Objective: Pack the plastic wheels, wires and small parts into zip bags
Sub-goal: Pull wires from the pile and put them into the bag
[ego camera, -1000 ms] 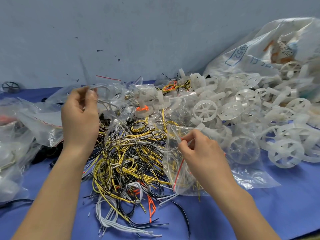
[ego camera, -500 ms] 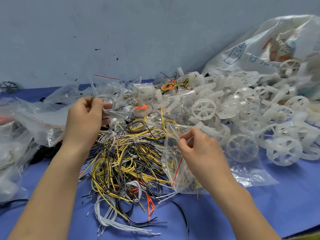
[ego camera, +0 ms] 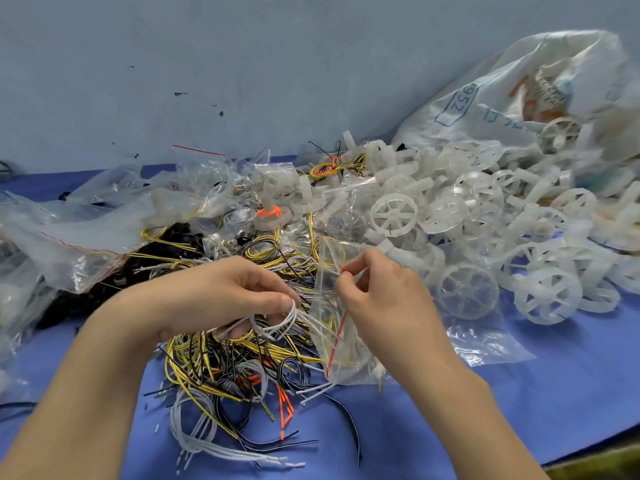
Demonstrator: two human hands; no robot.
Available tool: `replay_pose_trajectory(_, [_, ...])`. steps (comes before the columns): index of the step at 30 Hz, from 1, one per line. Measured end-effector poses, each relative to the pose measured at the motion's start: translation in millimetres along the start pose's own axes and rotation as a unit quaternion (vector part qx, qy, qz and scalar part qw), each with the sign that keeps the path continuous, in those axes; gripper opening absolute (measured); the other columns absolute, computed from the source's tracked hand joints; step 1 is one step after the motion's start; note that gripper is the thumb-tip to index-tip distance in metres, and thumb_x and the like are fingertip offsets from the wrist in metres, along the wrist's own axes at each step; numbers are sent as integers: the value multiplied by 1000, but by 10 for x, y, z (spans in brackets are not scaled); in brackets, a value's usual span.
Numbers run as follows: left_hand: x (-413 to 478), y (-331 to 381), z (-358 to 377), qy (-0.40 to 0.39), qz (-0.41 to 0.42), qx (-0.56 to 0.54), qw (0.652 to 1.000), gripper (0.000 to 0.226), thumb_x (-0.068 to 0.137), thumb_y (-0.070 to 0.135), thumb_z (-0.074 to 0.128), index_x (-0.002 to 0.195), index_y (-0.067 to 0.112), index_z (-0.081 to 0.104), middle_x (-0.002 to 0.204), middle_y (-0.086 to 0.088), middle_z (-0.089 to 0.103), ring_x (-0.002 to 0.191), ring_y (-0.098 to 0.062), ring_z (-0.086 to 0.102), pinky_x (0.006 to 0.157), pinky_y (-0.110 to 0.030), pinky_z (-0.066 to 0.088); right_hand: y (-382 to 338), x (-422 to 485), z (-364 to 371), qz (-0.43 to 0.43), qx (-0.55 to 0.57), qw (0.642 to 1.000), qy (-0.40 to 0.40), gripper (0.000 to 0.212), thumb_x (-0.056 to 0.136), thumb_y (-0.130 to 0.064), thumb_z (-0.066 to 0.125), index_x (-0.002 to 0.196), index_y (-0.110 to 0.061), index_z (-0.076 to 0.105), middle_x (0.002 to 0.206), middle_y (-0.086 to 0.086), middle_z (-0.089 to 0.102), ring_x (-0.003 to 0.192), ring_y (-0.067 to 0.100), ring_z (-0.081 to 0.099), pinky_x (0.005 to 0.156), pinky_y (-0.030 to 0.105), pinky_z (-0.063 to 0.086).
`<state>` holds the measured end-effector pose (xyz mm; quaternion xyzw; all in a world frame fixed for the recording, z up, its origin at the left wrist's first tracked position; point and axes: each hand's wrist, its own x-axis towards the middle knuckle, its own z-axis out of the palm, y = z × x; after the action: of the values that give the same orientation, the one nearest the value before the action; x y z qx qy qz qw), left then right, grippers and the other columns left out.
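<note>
Pinching zip bag (ego camera: 347, 356) rim: right grip (ego camera: 384, 296) | left grip (ego camera: 221, 292) clutching white wires (ego camera: 278, 323) beside it

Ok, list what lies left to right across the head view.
Clear bag pile → left hand → white wires → zip bag → white wheels.
</note>
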<state>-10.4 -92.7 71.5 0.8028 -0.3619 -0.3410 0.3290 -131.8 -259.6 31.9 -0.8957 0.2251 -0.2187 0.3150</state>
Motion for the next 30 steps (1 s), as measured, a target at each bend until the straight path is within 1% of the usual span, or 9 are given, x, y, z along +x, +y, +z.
replay_pose_trajectory(4, [159,34,150,27,45,-114,992,25,93,19,61,117,19,68,78,-5,65,62,-14,56,54,-20,47,-133,-109,-8,-35,-63,997,12,13,93,-40,45,94,-28,49,84,-4,67,81,28,63,67,39,51])
replay_pose_trajectory(9, [312,91,198,84,51,-339,936,39,79,11,67,116,3,56,97,-17,74,83,-20,71,71,-24,57,-177,-115,-36,-33,-103,994,28,15,97,-38,40,102,-25,47,88,-1,66,84,30,63,59,36,37])
replay_pose_trajectory(12, [388,122,254,154,40,-262,952,16,88,9,67,101,3,59,83,-12,75,71,-18,71,62,-24,58,-187,-116,-44,-34,-112,992,39,16,98,-37,39,103,-24,47,88,1,65,83,31,63,57,35,31])
replay_pose_trajectory(15, [463,118,359,139,48,-167,975,4,89,11,68,92,9,69,66,-4,71,57,-15,66,52,-21,54,-211,-122,-60,-34,-106,993,42,18,98,-39,41,103,-23,46,90,1,65,87,31,64,59,34,29])
replay_pose_trajectory(18, [495,113,451,40,80,-236,968,19,88,19,64,99,7,74,83,-7,73,70,-12,66,62,-20,55,-233,-135,-72,-33,-107,992,52,14,99,-37,41,101,-24,44,90,0,65,87,30,65,59,34,27])
replay_pose_trajectory(20, [516,124,526,1,88,-288,954,19,93,11,57,95,6,75,86,-5,73,74,-9,67,63,-18,54,-254,-158,-54,-37,-116,991,54,11,99,-35,41,100,-24,43,92,0,66,87,30,66,58,36,25])
replay_pose_trajectory(23, [569,134,624,36,54,-265,962,45,95,-7,48,64,14,74,61,2,65,55,-7,60,49,-17,47,-286,-189,-2,-46,-115,992,34,12,101,-32,38,104,-22,44,97,1,66,91,29,66,59,36,25])
replay_pose_trajectory(25, [599,140,677,69,48,-241,967,42,94,-3,49,61,13,69,57,2,59,54,-9,54,48,-19,43,-297,-192,11,-45,-113,992,34,10,101,-30,39,103,-22,44,97,1,66,91,28,67,56,37,22])
replay_pose_trajectory(30, [635,195,771,16,57,-331,942,52,97,6,47,54,25,68,53,7,58,48,-3,55,45,-16,44,-300,-184,8,-50,-99,993,39,10,99,-32,42,96,-24,36,97,3,66,92,30,66,56,36,22])
